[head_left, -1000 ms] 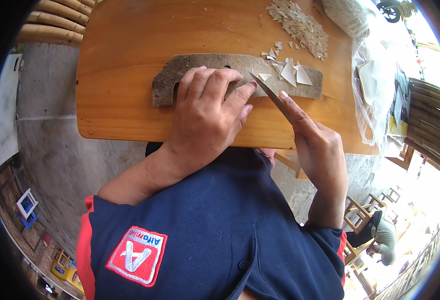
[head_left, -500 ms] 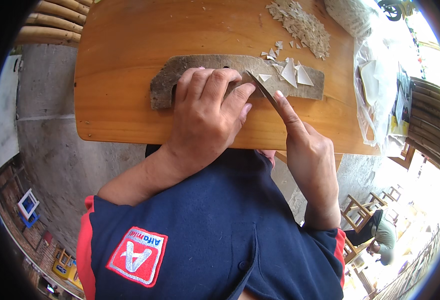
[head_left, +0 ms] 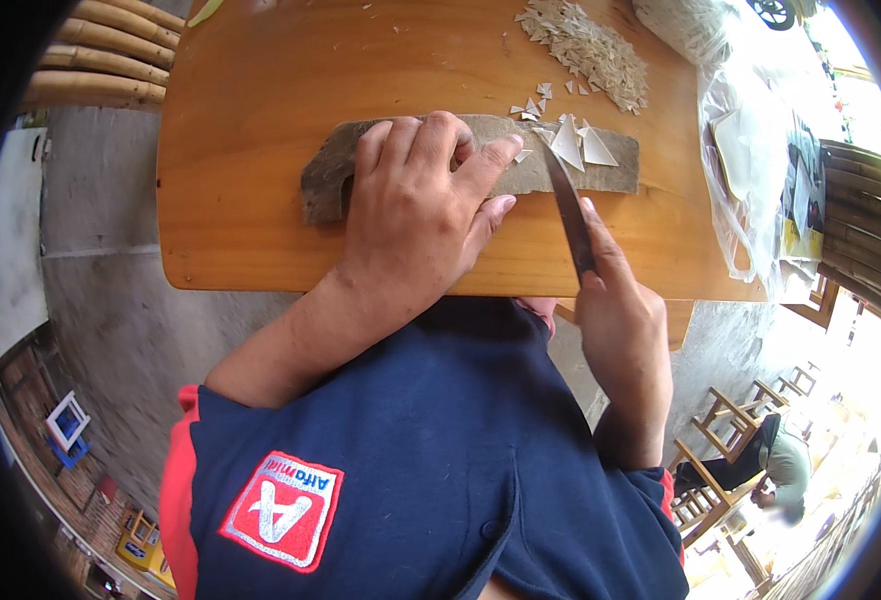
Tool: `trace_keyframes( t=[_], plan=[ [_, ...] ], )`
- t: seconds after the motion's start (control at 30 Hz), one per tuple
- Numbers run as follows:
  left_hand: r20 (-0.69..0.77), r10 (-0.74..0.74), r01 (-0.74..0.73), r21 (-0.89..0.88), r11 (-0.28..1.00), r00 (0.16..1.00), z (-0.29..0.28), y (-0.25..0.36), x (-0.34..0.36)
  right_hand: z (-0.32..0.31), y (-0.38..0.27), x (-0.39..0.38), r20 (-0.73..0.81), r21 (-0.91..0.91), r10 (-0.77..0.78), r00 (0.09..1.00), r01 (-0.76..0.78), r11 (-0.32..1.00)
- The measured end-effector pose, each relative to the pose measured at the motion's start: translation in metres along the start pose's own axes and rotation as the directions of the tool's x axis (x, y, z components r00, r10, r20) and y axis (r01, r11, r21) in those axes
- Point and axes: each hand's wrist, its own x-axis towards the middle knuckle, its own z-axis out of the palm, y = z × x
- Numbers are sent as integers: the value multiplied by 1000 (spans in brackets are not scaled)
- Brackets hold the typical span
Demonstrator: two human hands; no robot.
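A worn wooden board (head_left: pixel 586 178) lies across the near part of the table. My left hand (head_left: pixel 416 200) rests over its left half. Its fingers bend over the board, while the index finger reaches right beside a small white triangular piece (head_left: pixel 523 157) and the thumb stands apart. In my right hand (head_left: pixel 621 300) is a dark-bladed knife (head_left: pixel 569 210), its handle hidden in the grip and its tip at the larger white triangles (head_left: pixel 567 143) on the board. Just past the far edge sit several smaller white pieces (head_left: pixel 531 107).
Farther back on the wooden table (head_left: pixel 261 90) is a heap of small pale cut pieces (head_left: pixel 591 50). Clear plastic bags (head_left: pixel 736 190) with white pieces inside line the right edge. A person (head_left: pixel 786 465) bends among wooden stools (head_left: pixel 726 425) at lower right.
The knife has swung right, away from my left fingers, toward the larger triangles. My left index finger and thumb have spread wider apart.
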Motion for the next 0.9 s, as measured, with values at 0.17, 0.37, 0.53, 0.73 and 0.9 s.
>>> trace_keyframes(
  t=[0.17, 0.37, 0.53, 0.73, 0.9],
  plan=[
    [35, 38, -38, 25, 999, 999, -2, -2, -1, 13, -10, 3, 69, 8, 71, 995, -72, 997],
    [37, 50, -51, 35, 998, 998, -3, -2, -2, 24, -10, 4, 6, 24, 8, 1000, -8, 1000],
    [24, 53, -54, 48, 997, 998, -1, -1, -5, 29, -11, 4, -3, -22, -71, 998, 71, 997],
    [25, 55, -57, 59, 997, 998, -1, -1, -5, 41, -16, 1, -18, -128, -92, 996, 89, 988],
    [9, 70, -70, 76, 995, 998, 2, -2, -7, 42, -25, 9, 0, -154, -94, 996, 93, 984]
  ],
)
